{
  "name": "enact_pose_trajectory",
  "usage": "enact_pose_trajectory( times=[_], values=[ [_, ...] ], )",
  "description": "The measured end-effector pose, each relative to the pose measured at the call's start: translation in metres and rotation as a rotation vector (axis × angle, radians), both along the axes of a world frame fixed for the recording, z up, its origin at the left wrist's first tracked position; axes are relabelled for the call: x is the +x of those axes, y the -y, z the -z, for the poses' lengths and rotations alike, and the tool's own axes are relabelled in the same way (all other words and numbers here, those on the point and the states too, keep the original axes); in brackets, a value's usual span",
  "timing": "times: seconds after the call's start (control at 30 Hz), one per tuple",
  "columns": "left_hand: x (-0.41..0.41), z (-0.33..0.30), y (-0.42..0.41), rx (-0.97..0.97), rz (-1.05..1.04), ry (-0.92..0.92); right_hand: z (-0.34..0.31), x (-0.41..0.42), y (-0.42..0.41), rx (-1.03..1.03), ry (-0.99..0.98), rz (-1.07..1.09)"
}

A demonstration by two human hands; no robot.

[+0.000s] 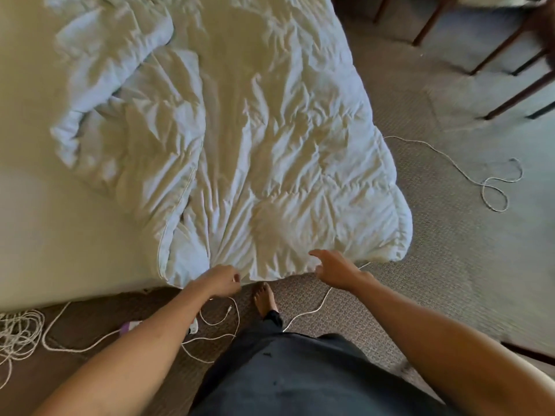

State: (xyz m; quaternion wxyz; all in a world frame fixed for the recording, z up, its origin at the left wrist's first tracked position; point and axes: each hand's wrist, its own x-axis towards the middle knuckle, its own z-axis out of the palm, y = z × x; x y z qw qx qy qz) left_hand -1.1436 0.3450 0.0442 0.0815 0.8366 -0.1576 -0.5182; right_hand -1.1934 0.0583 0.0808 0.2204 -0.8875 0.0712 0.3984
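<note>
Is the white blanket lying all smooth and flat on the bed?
No, the white blanket is wrinkled all over and bunched up along its left side.

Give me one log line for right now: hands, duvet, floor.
left hand: grips duvet edge | right hand: open, reaching at same edge | duvet: rumpled on bed | floor: loose cords on carpet

The comforter (270,145) runs out of frame at the far edge. Far right, the chair legs (507,50) are blurred and cut off above. Near left, the cord tangle (18,334) is cut by the frame edge. A white-and-purple object (129,326) is mostly hidden behind the left forearm (156,334); unidentifiable.
</note>
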Motion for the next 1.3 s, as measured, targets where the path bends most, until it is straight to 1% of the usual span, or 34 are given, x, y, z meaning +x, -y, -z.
enact_pose_trajectory(
  times=[0.23,0.27,0.33,0.4,0.47,0.63,0.73,0.93,1.0,1.17,1.3],
  values=[
    [0.038,-0.021,0.057,-0.156,-0.087,0.004,-0.011,0.005,0.031,0.018,0.091,0.246],
    [0.044,-0.024,0.07,-0.178,-0.076,0.02,-0.016,0.005,0.039,0.02,0.137,0.31],
    [0.052,-0.031,0.082,-0.227,-0.105,0.059,-0.022,0.006,0.045,0.014,0.237,0.36],
    [0.061,-0.04,0.107,-0.266,-0.097,0.102,-0.03,0.001,0.065,-0.013,0.321,0.422],
    [0.069,-0.053,0.129,-0.287,-0.08,0.139,-0.035,-0.002,0.085,-0.03,0.365,0.473],
    [0.075,-0.074,0.194,-0.328,-0.04,0.173,-0.041,-0.007,0.147,-0.069,0.407,0.58],
    [0.073,-0.075,0.228,-0.338,-0.051,0.178,-0.039,-0.011,0.178,-0.042,0.417,0.607],
    [0.067,-0.064,0.335,-0.303,-0.118,0.246,-0.029,-0.008,0.284,-0.002,0.48,0.64],
    [0.065,-0.059,0.382,-0.277,-0.169,0.283,-0.032,-0.006,0.329,0.037,0.467,0.637],
    [0.076,-0.068,0.504,-0.305,-0.255,0.346,-0.053,0.013,0.441,0.026,0.468,0.535],
    [0.092,-0.073,0.58,-0.324,-0.283,0.375,-0.065,0.034,0.521,0.027,0.511,0.561]
  ],
)
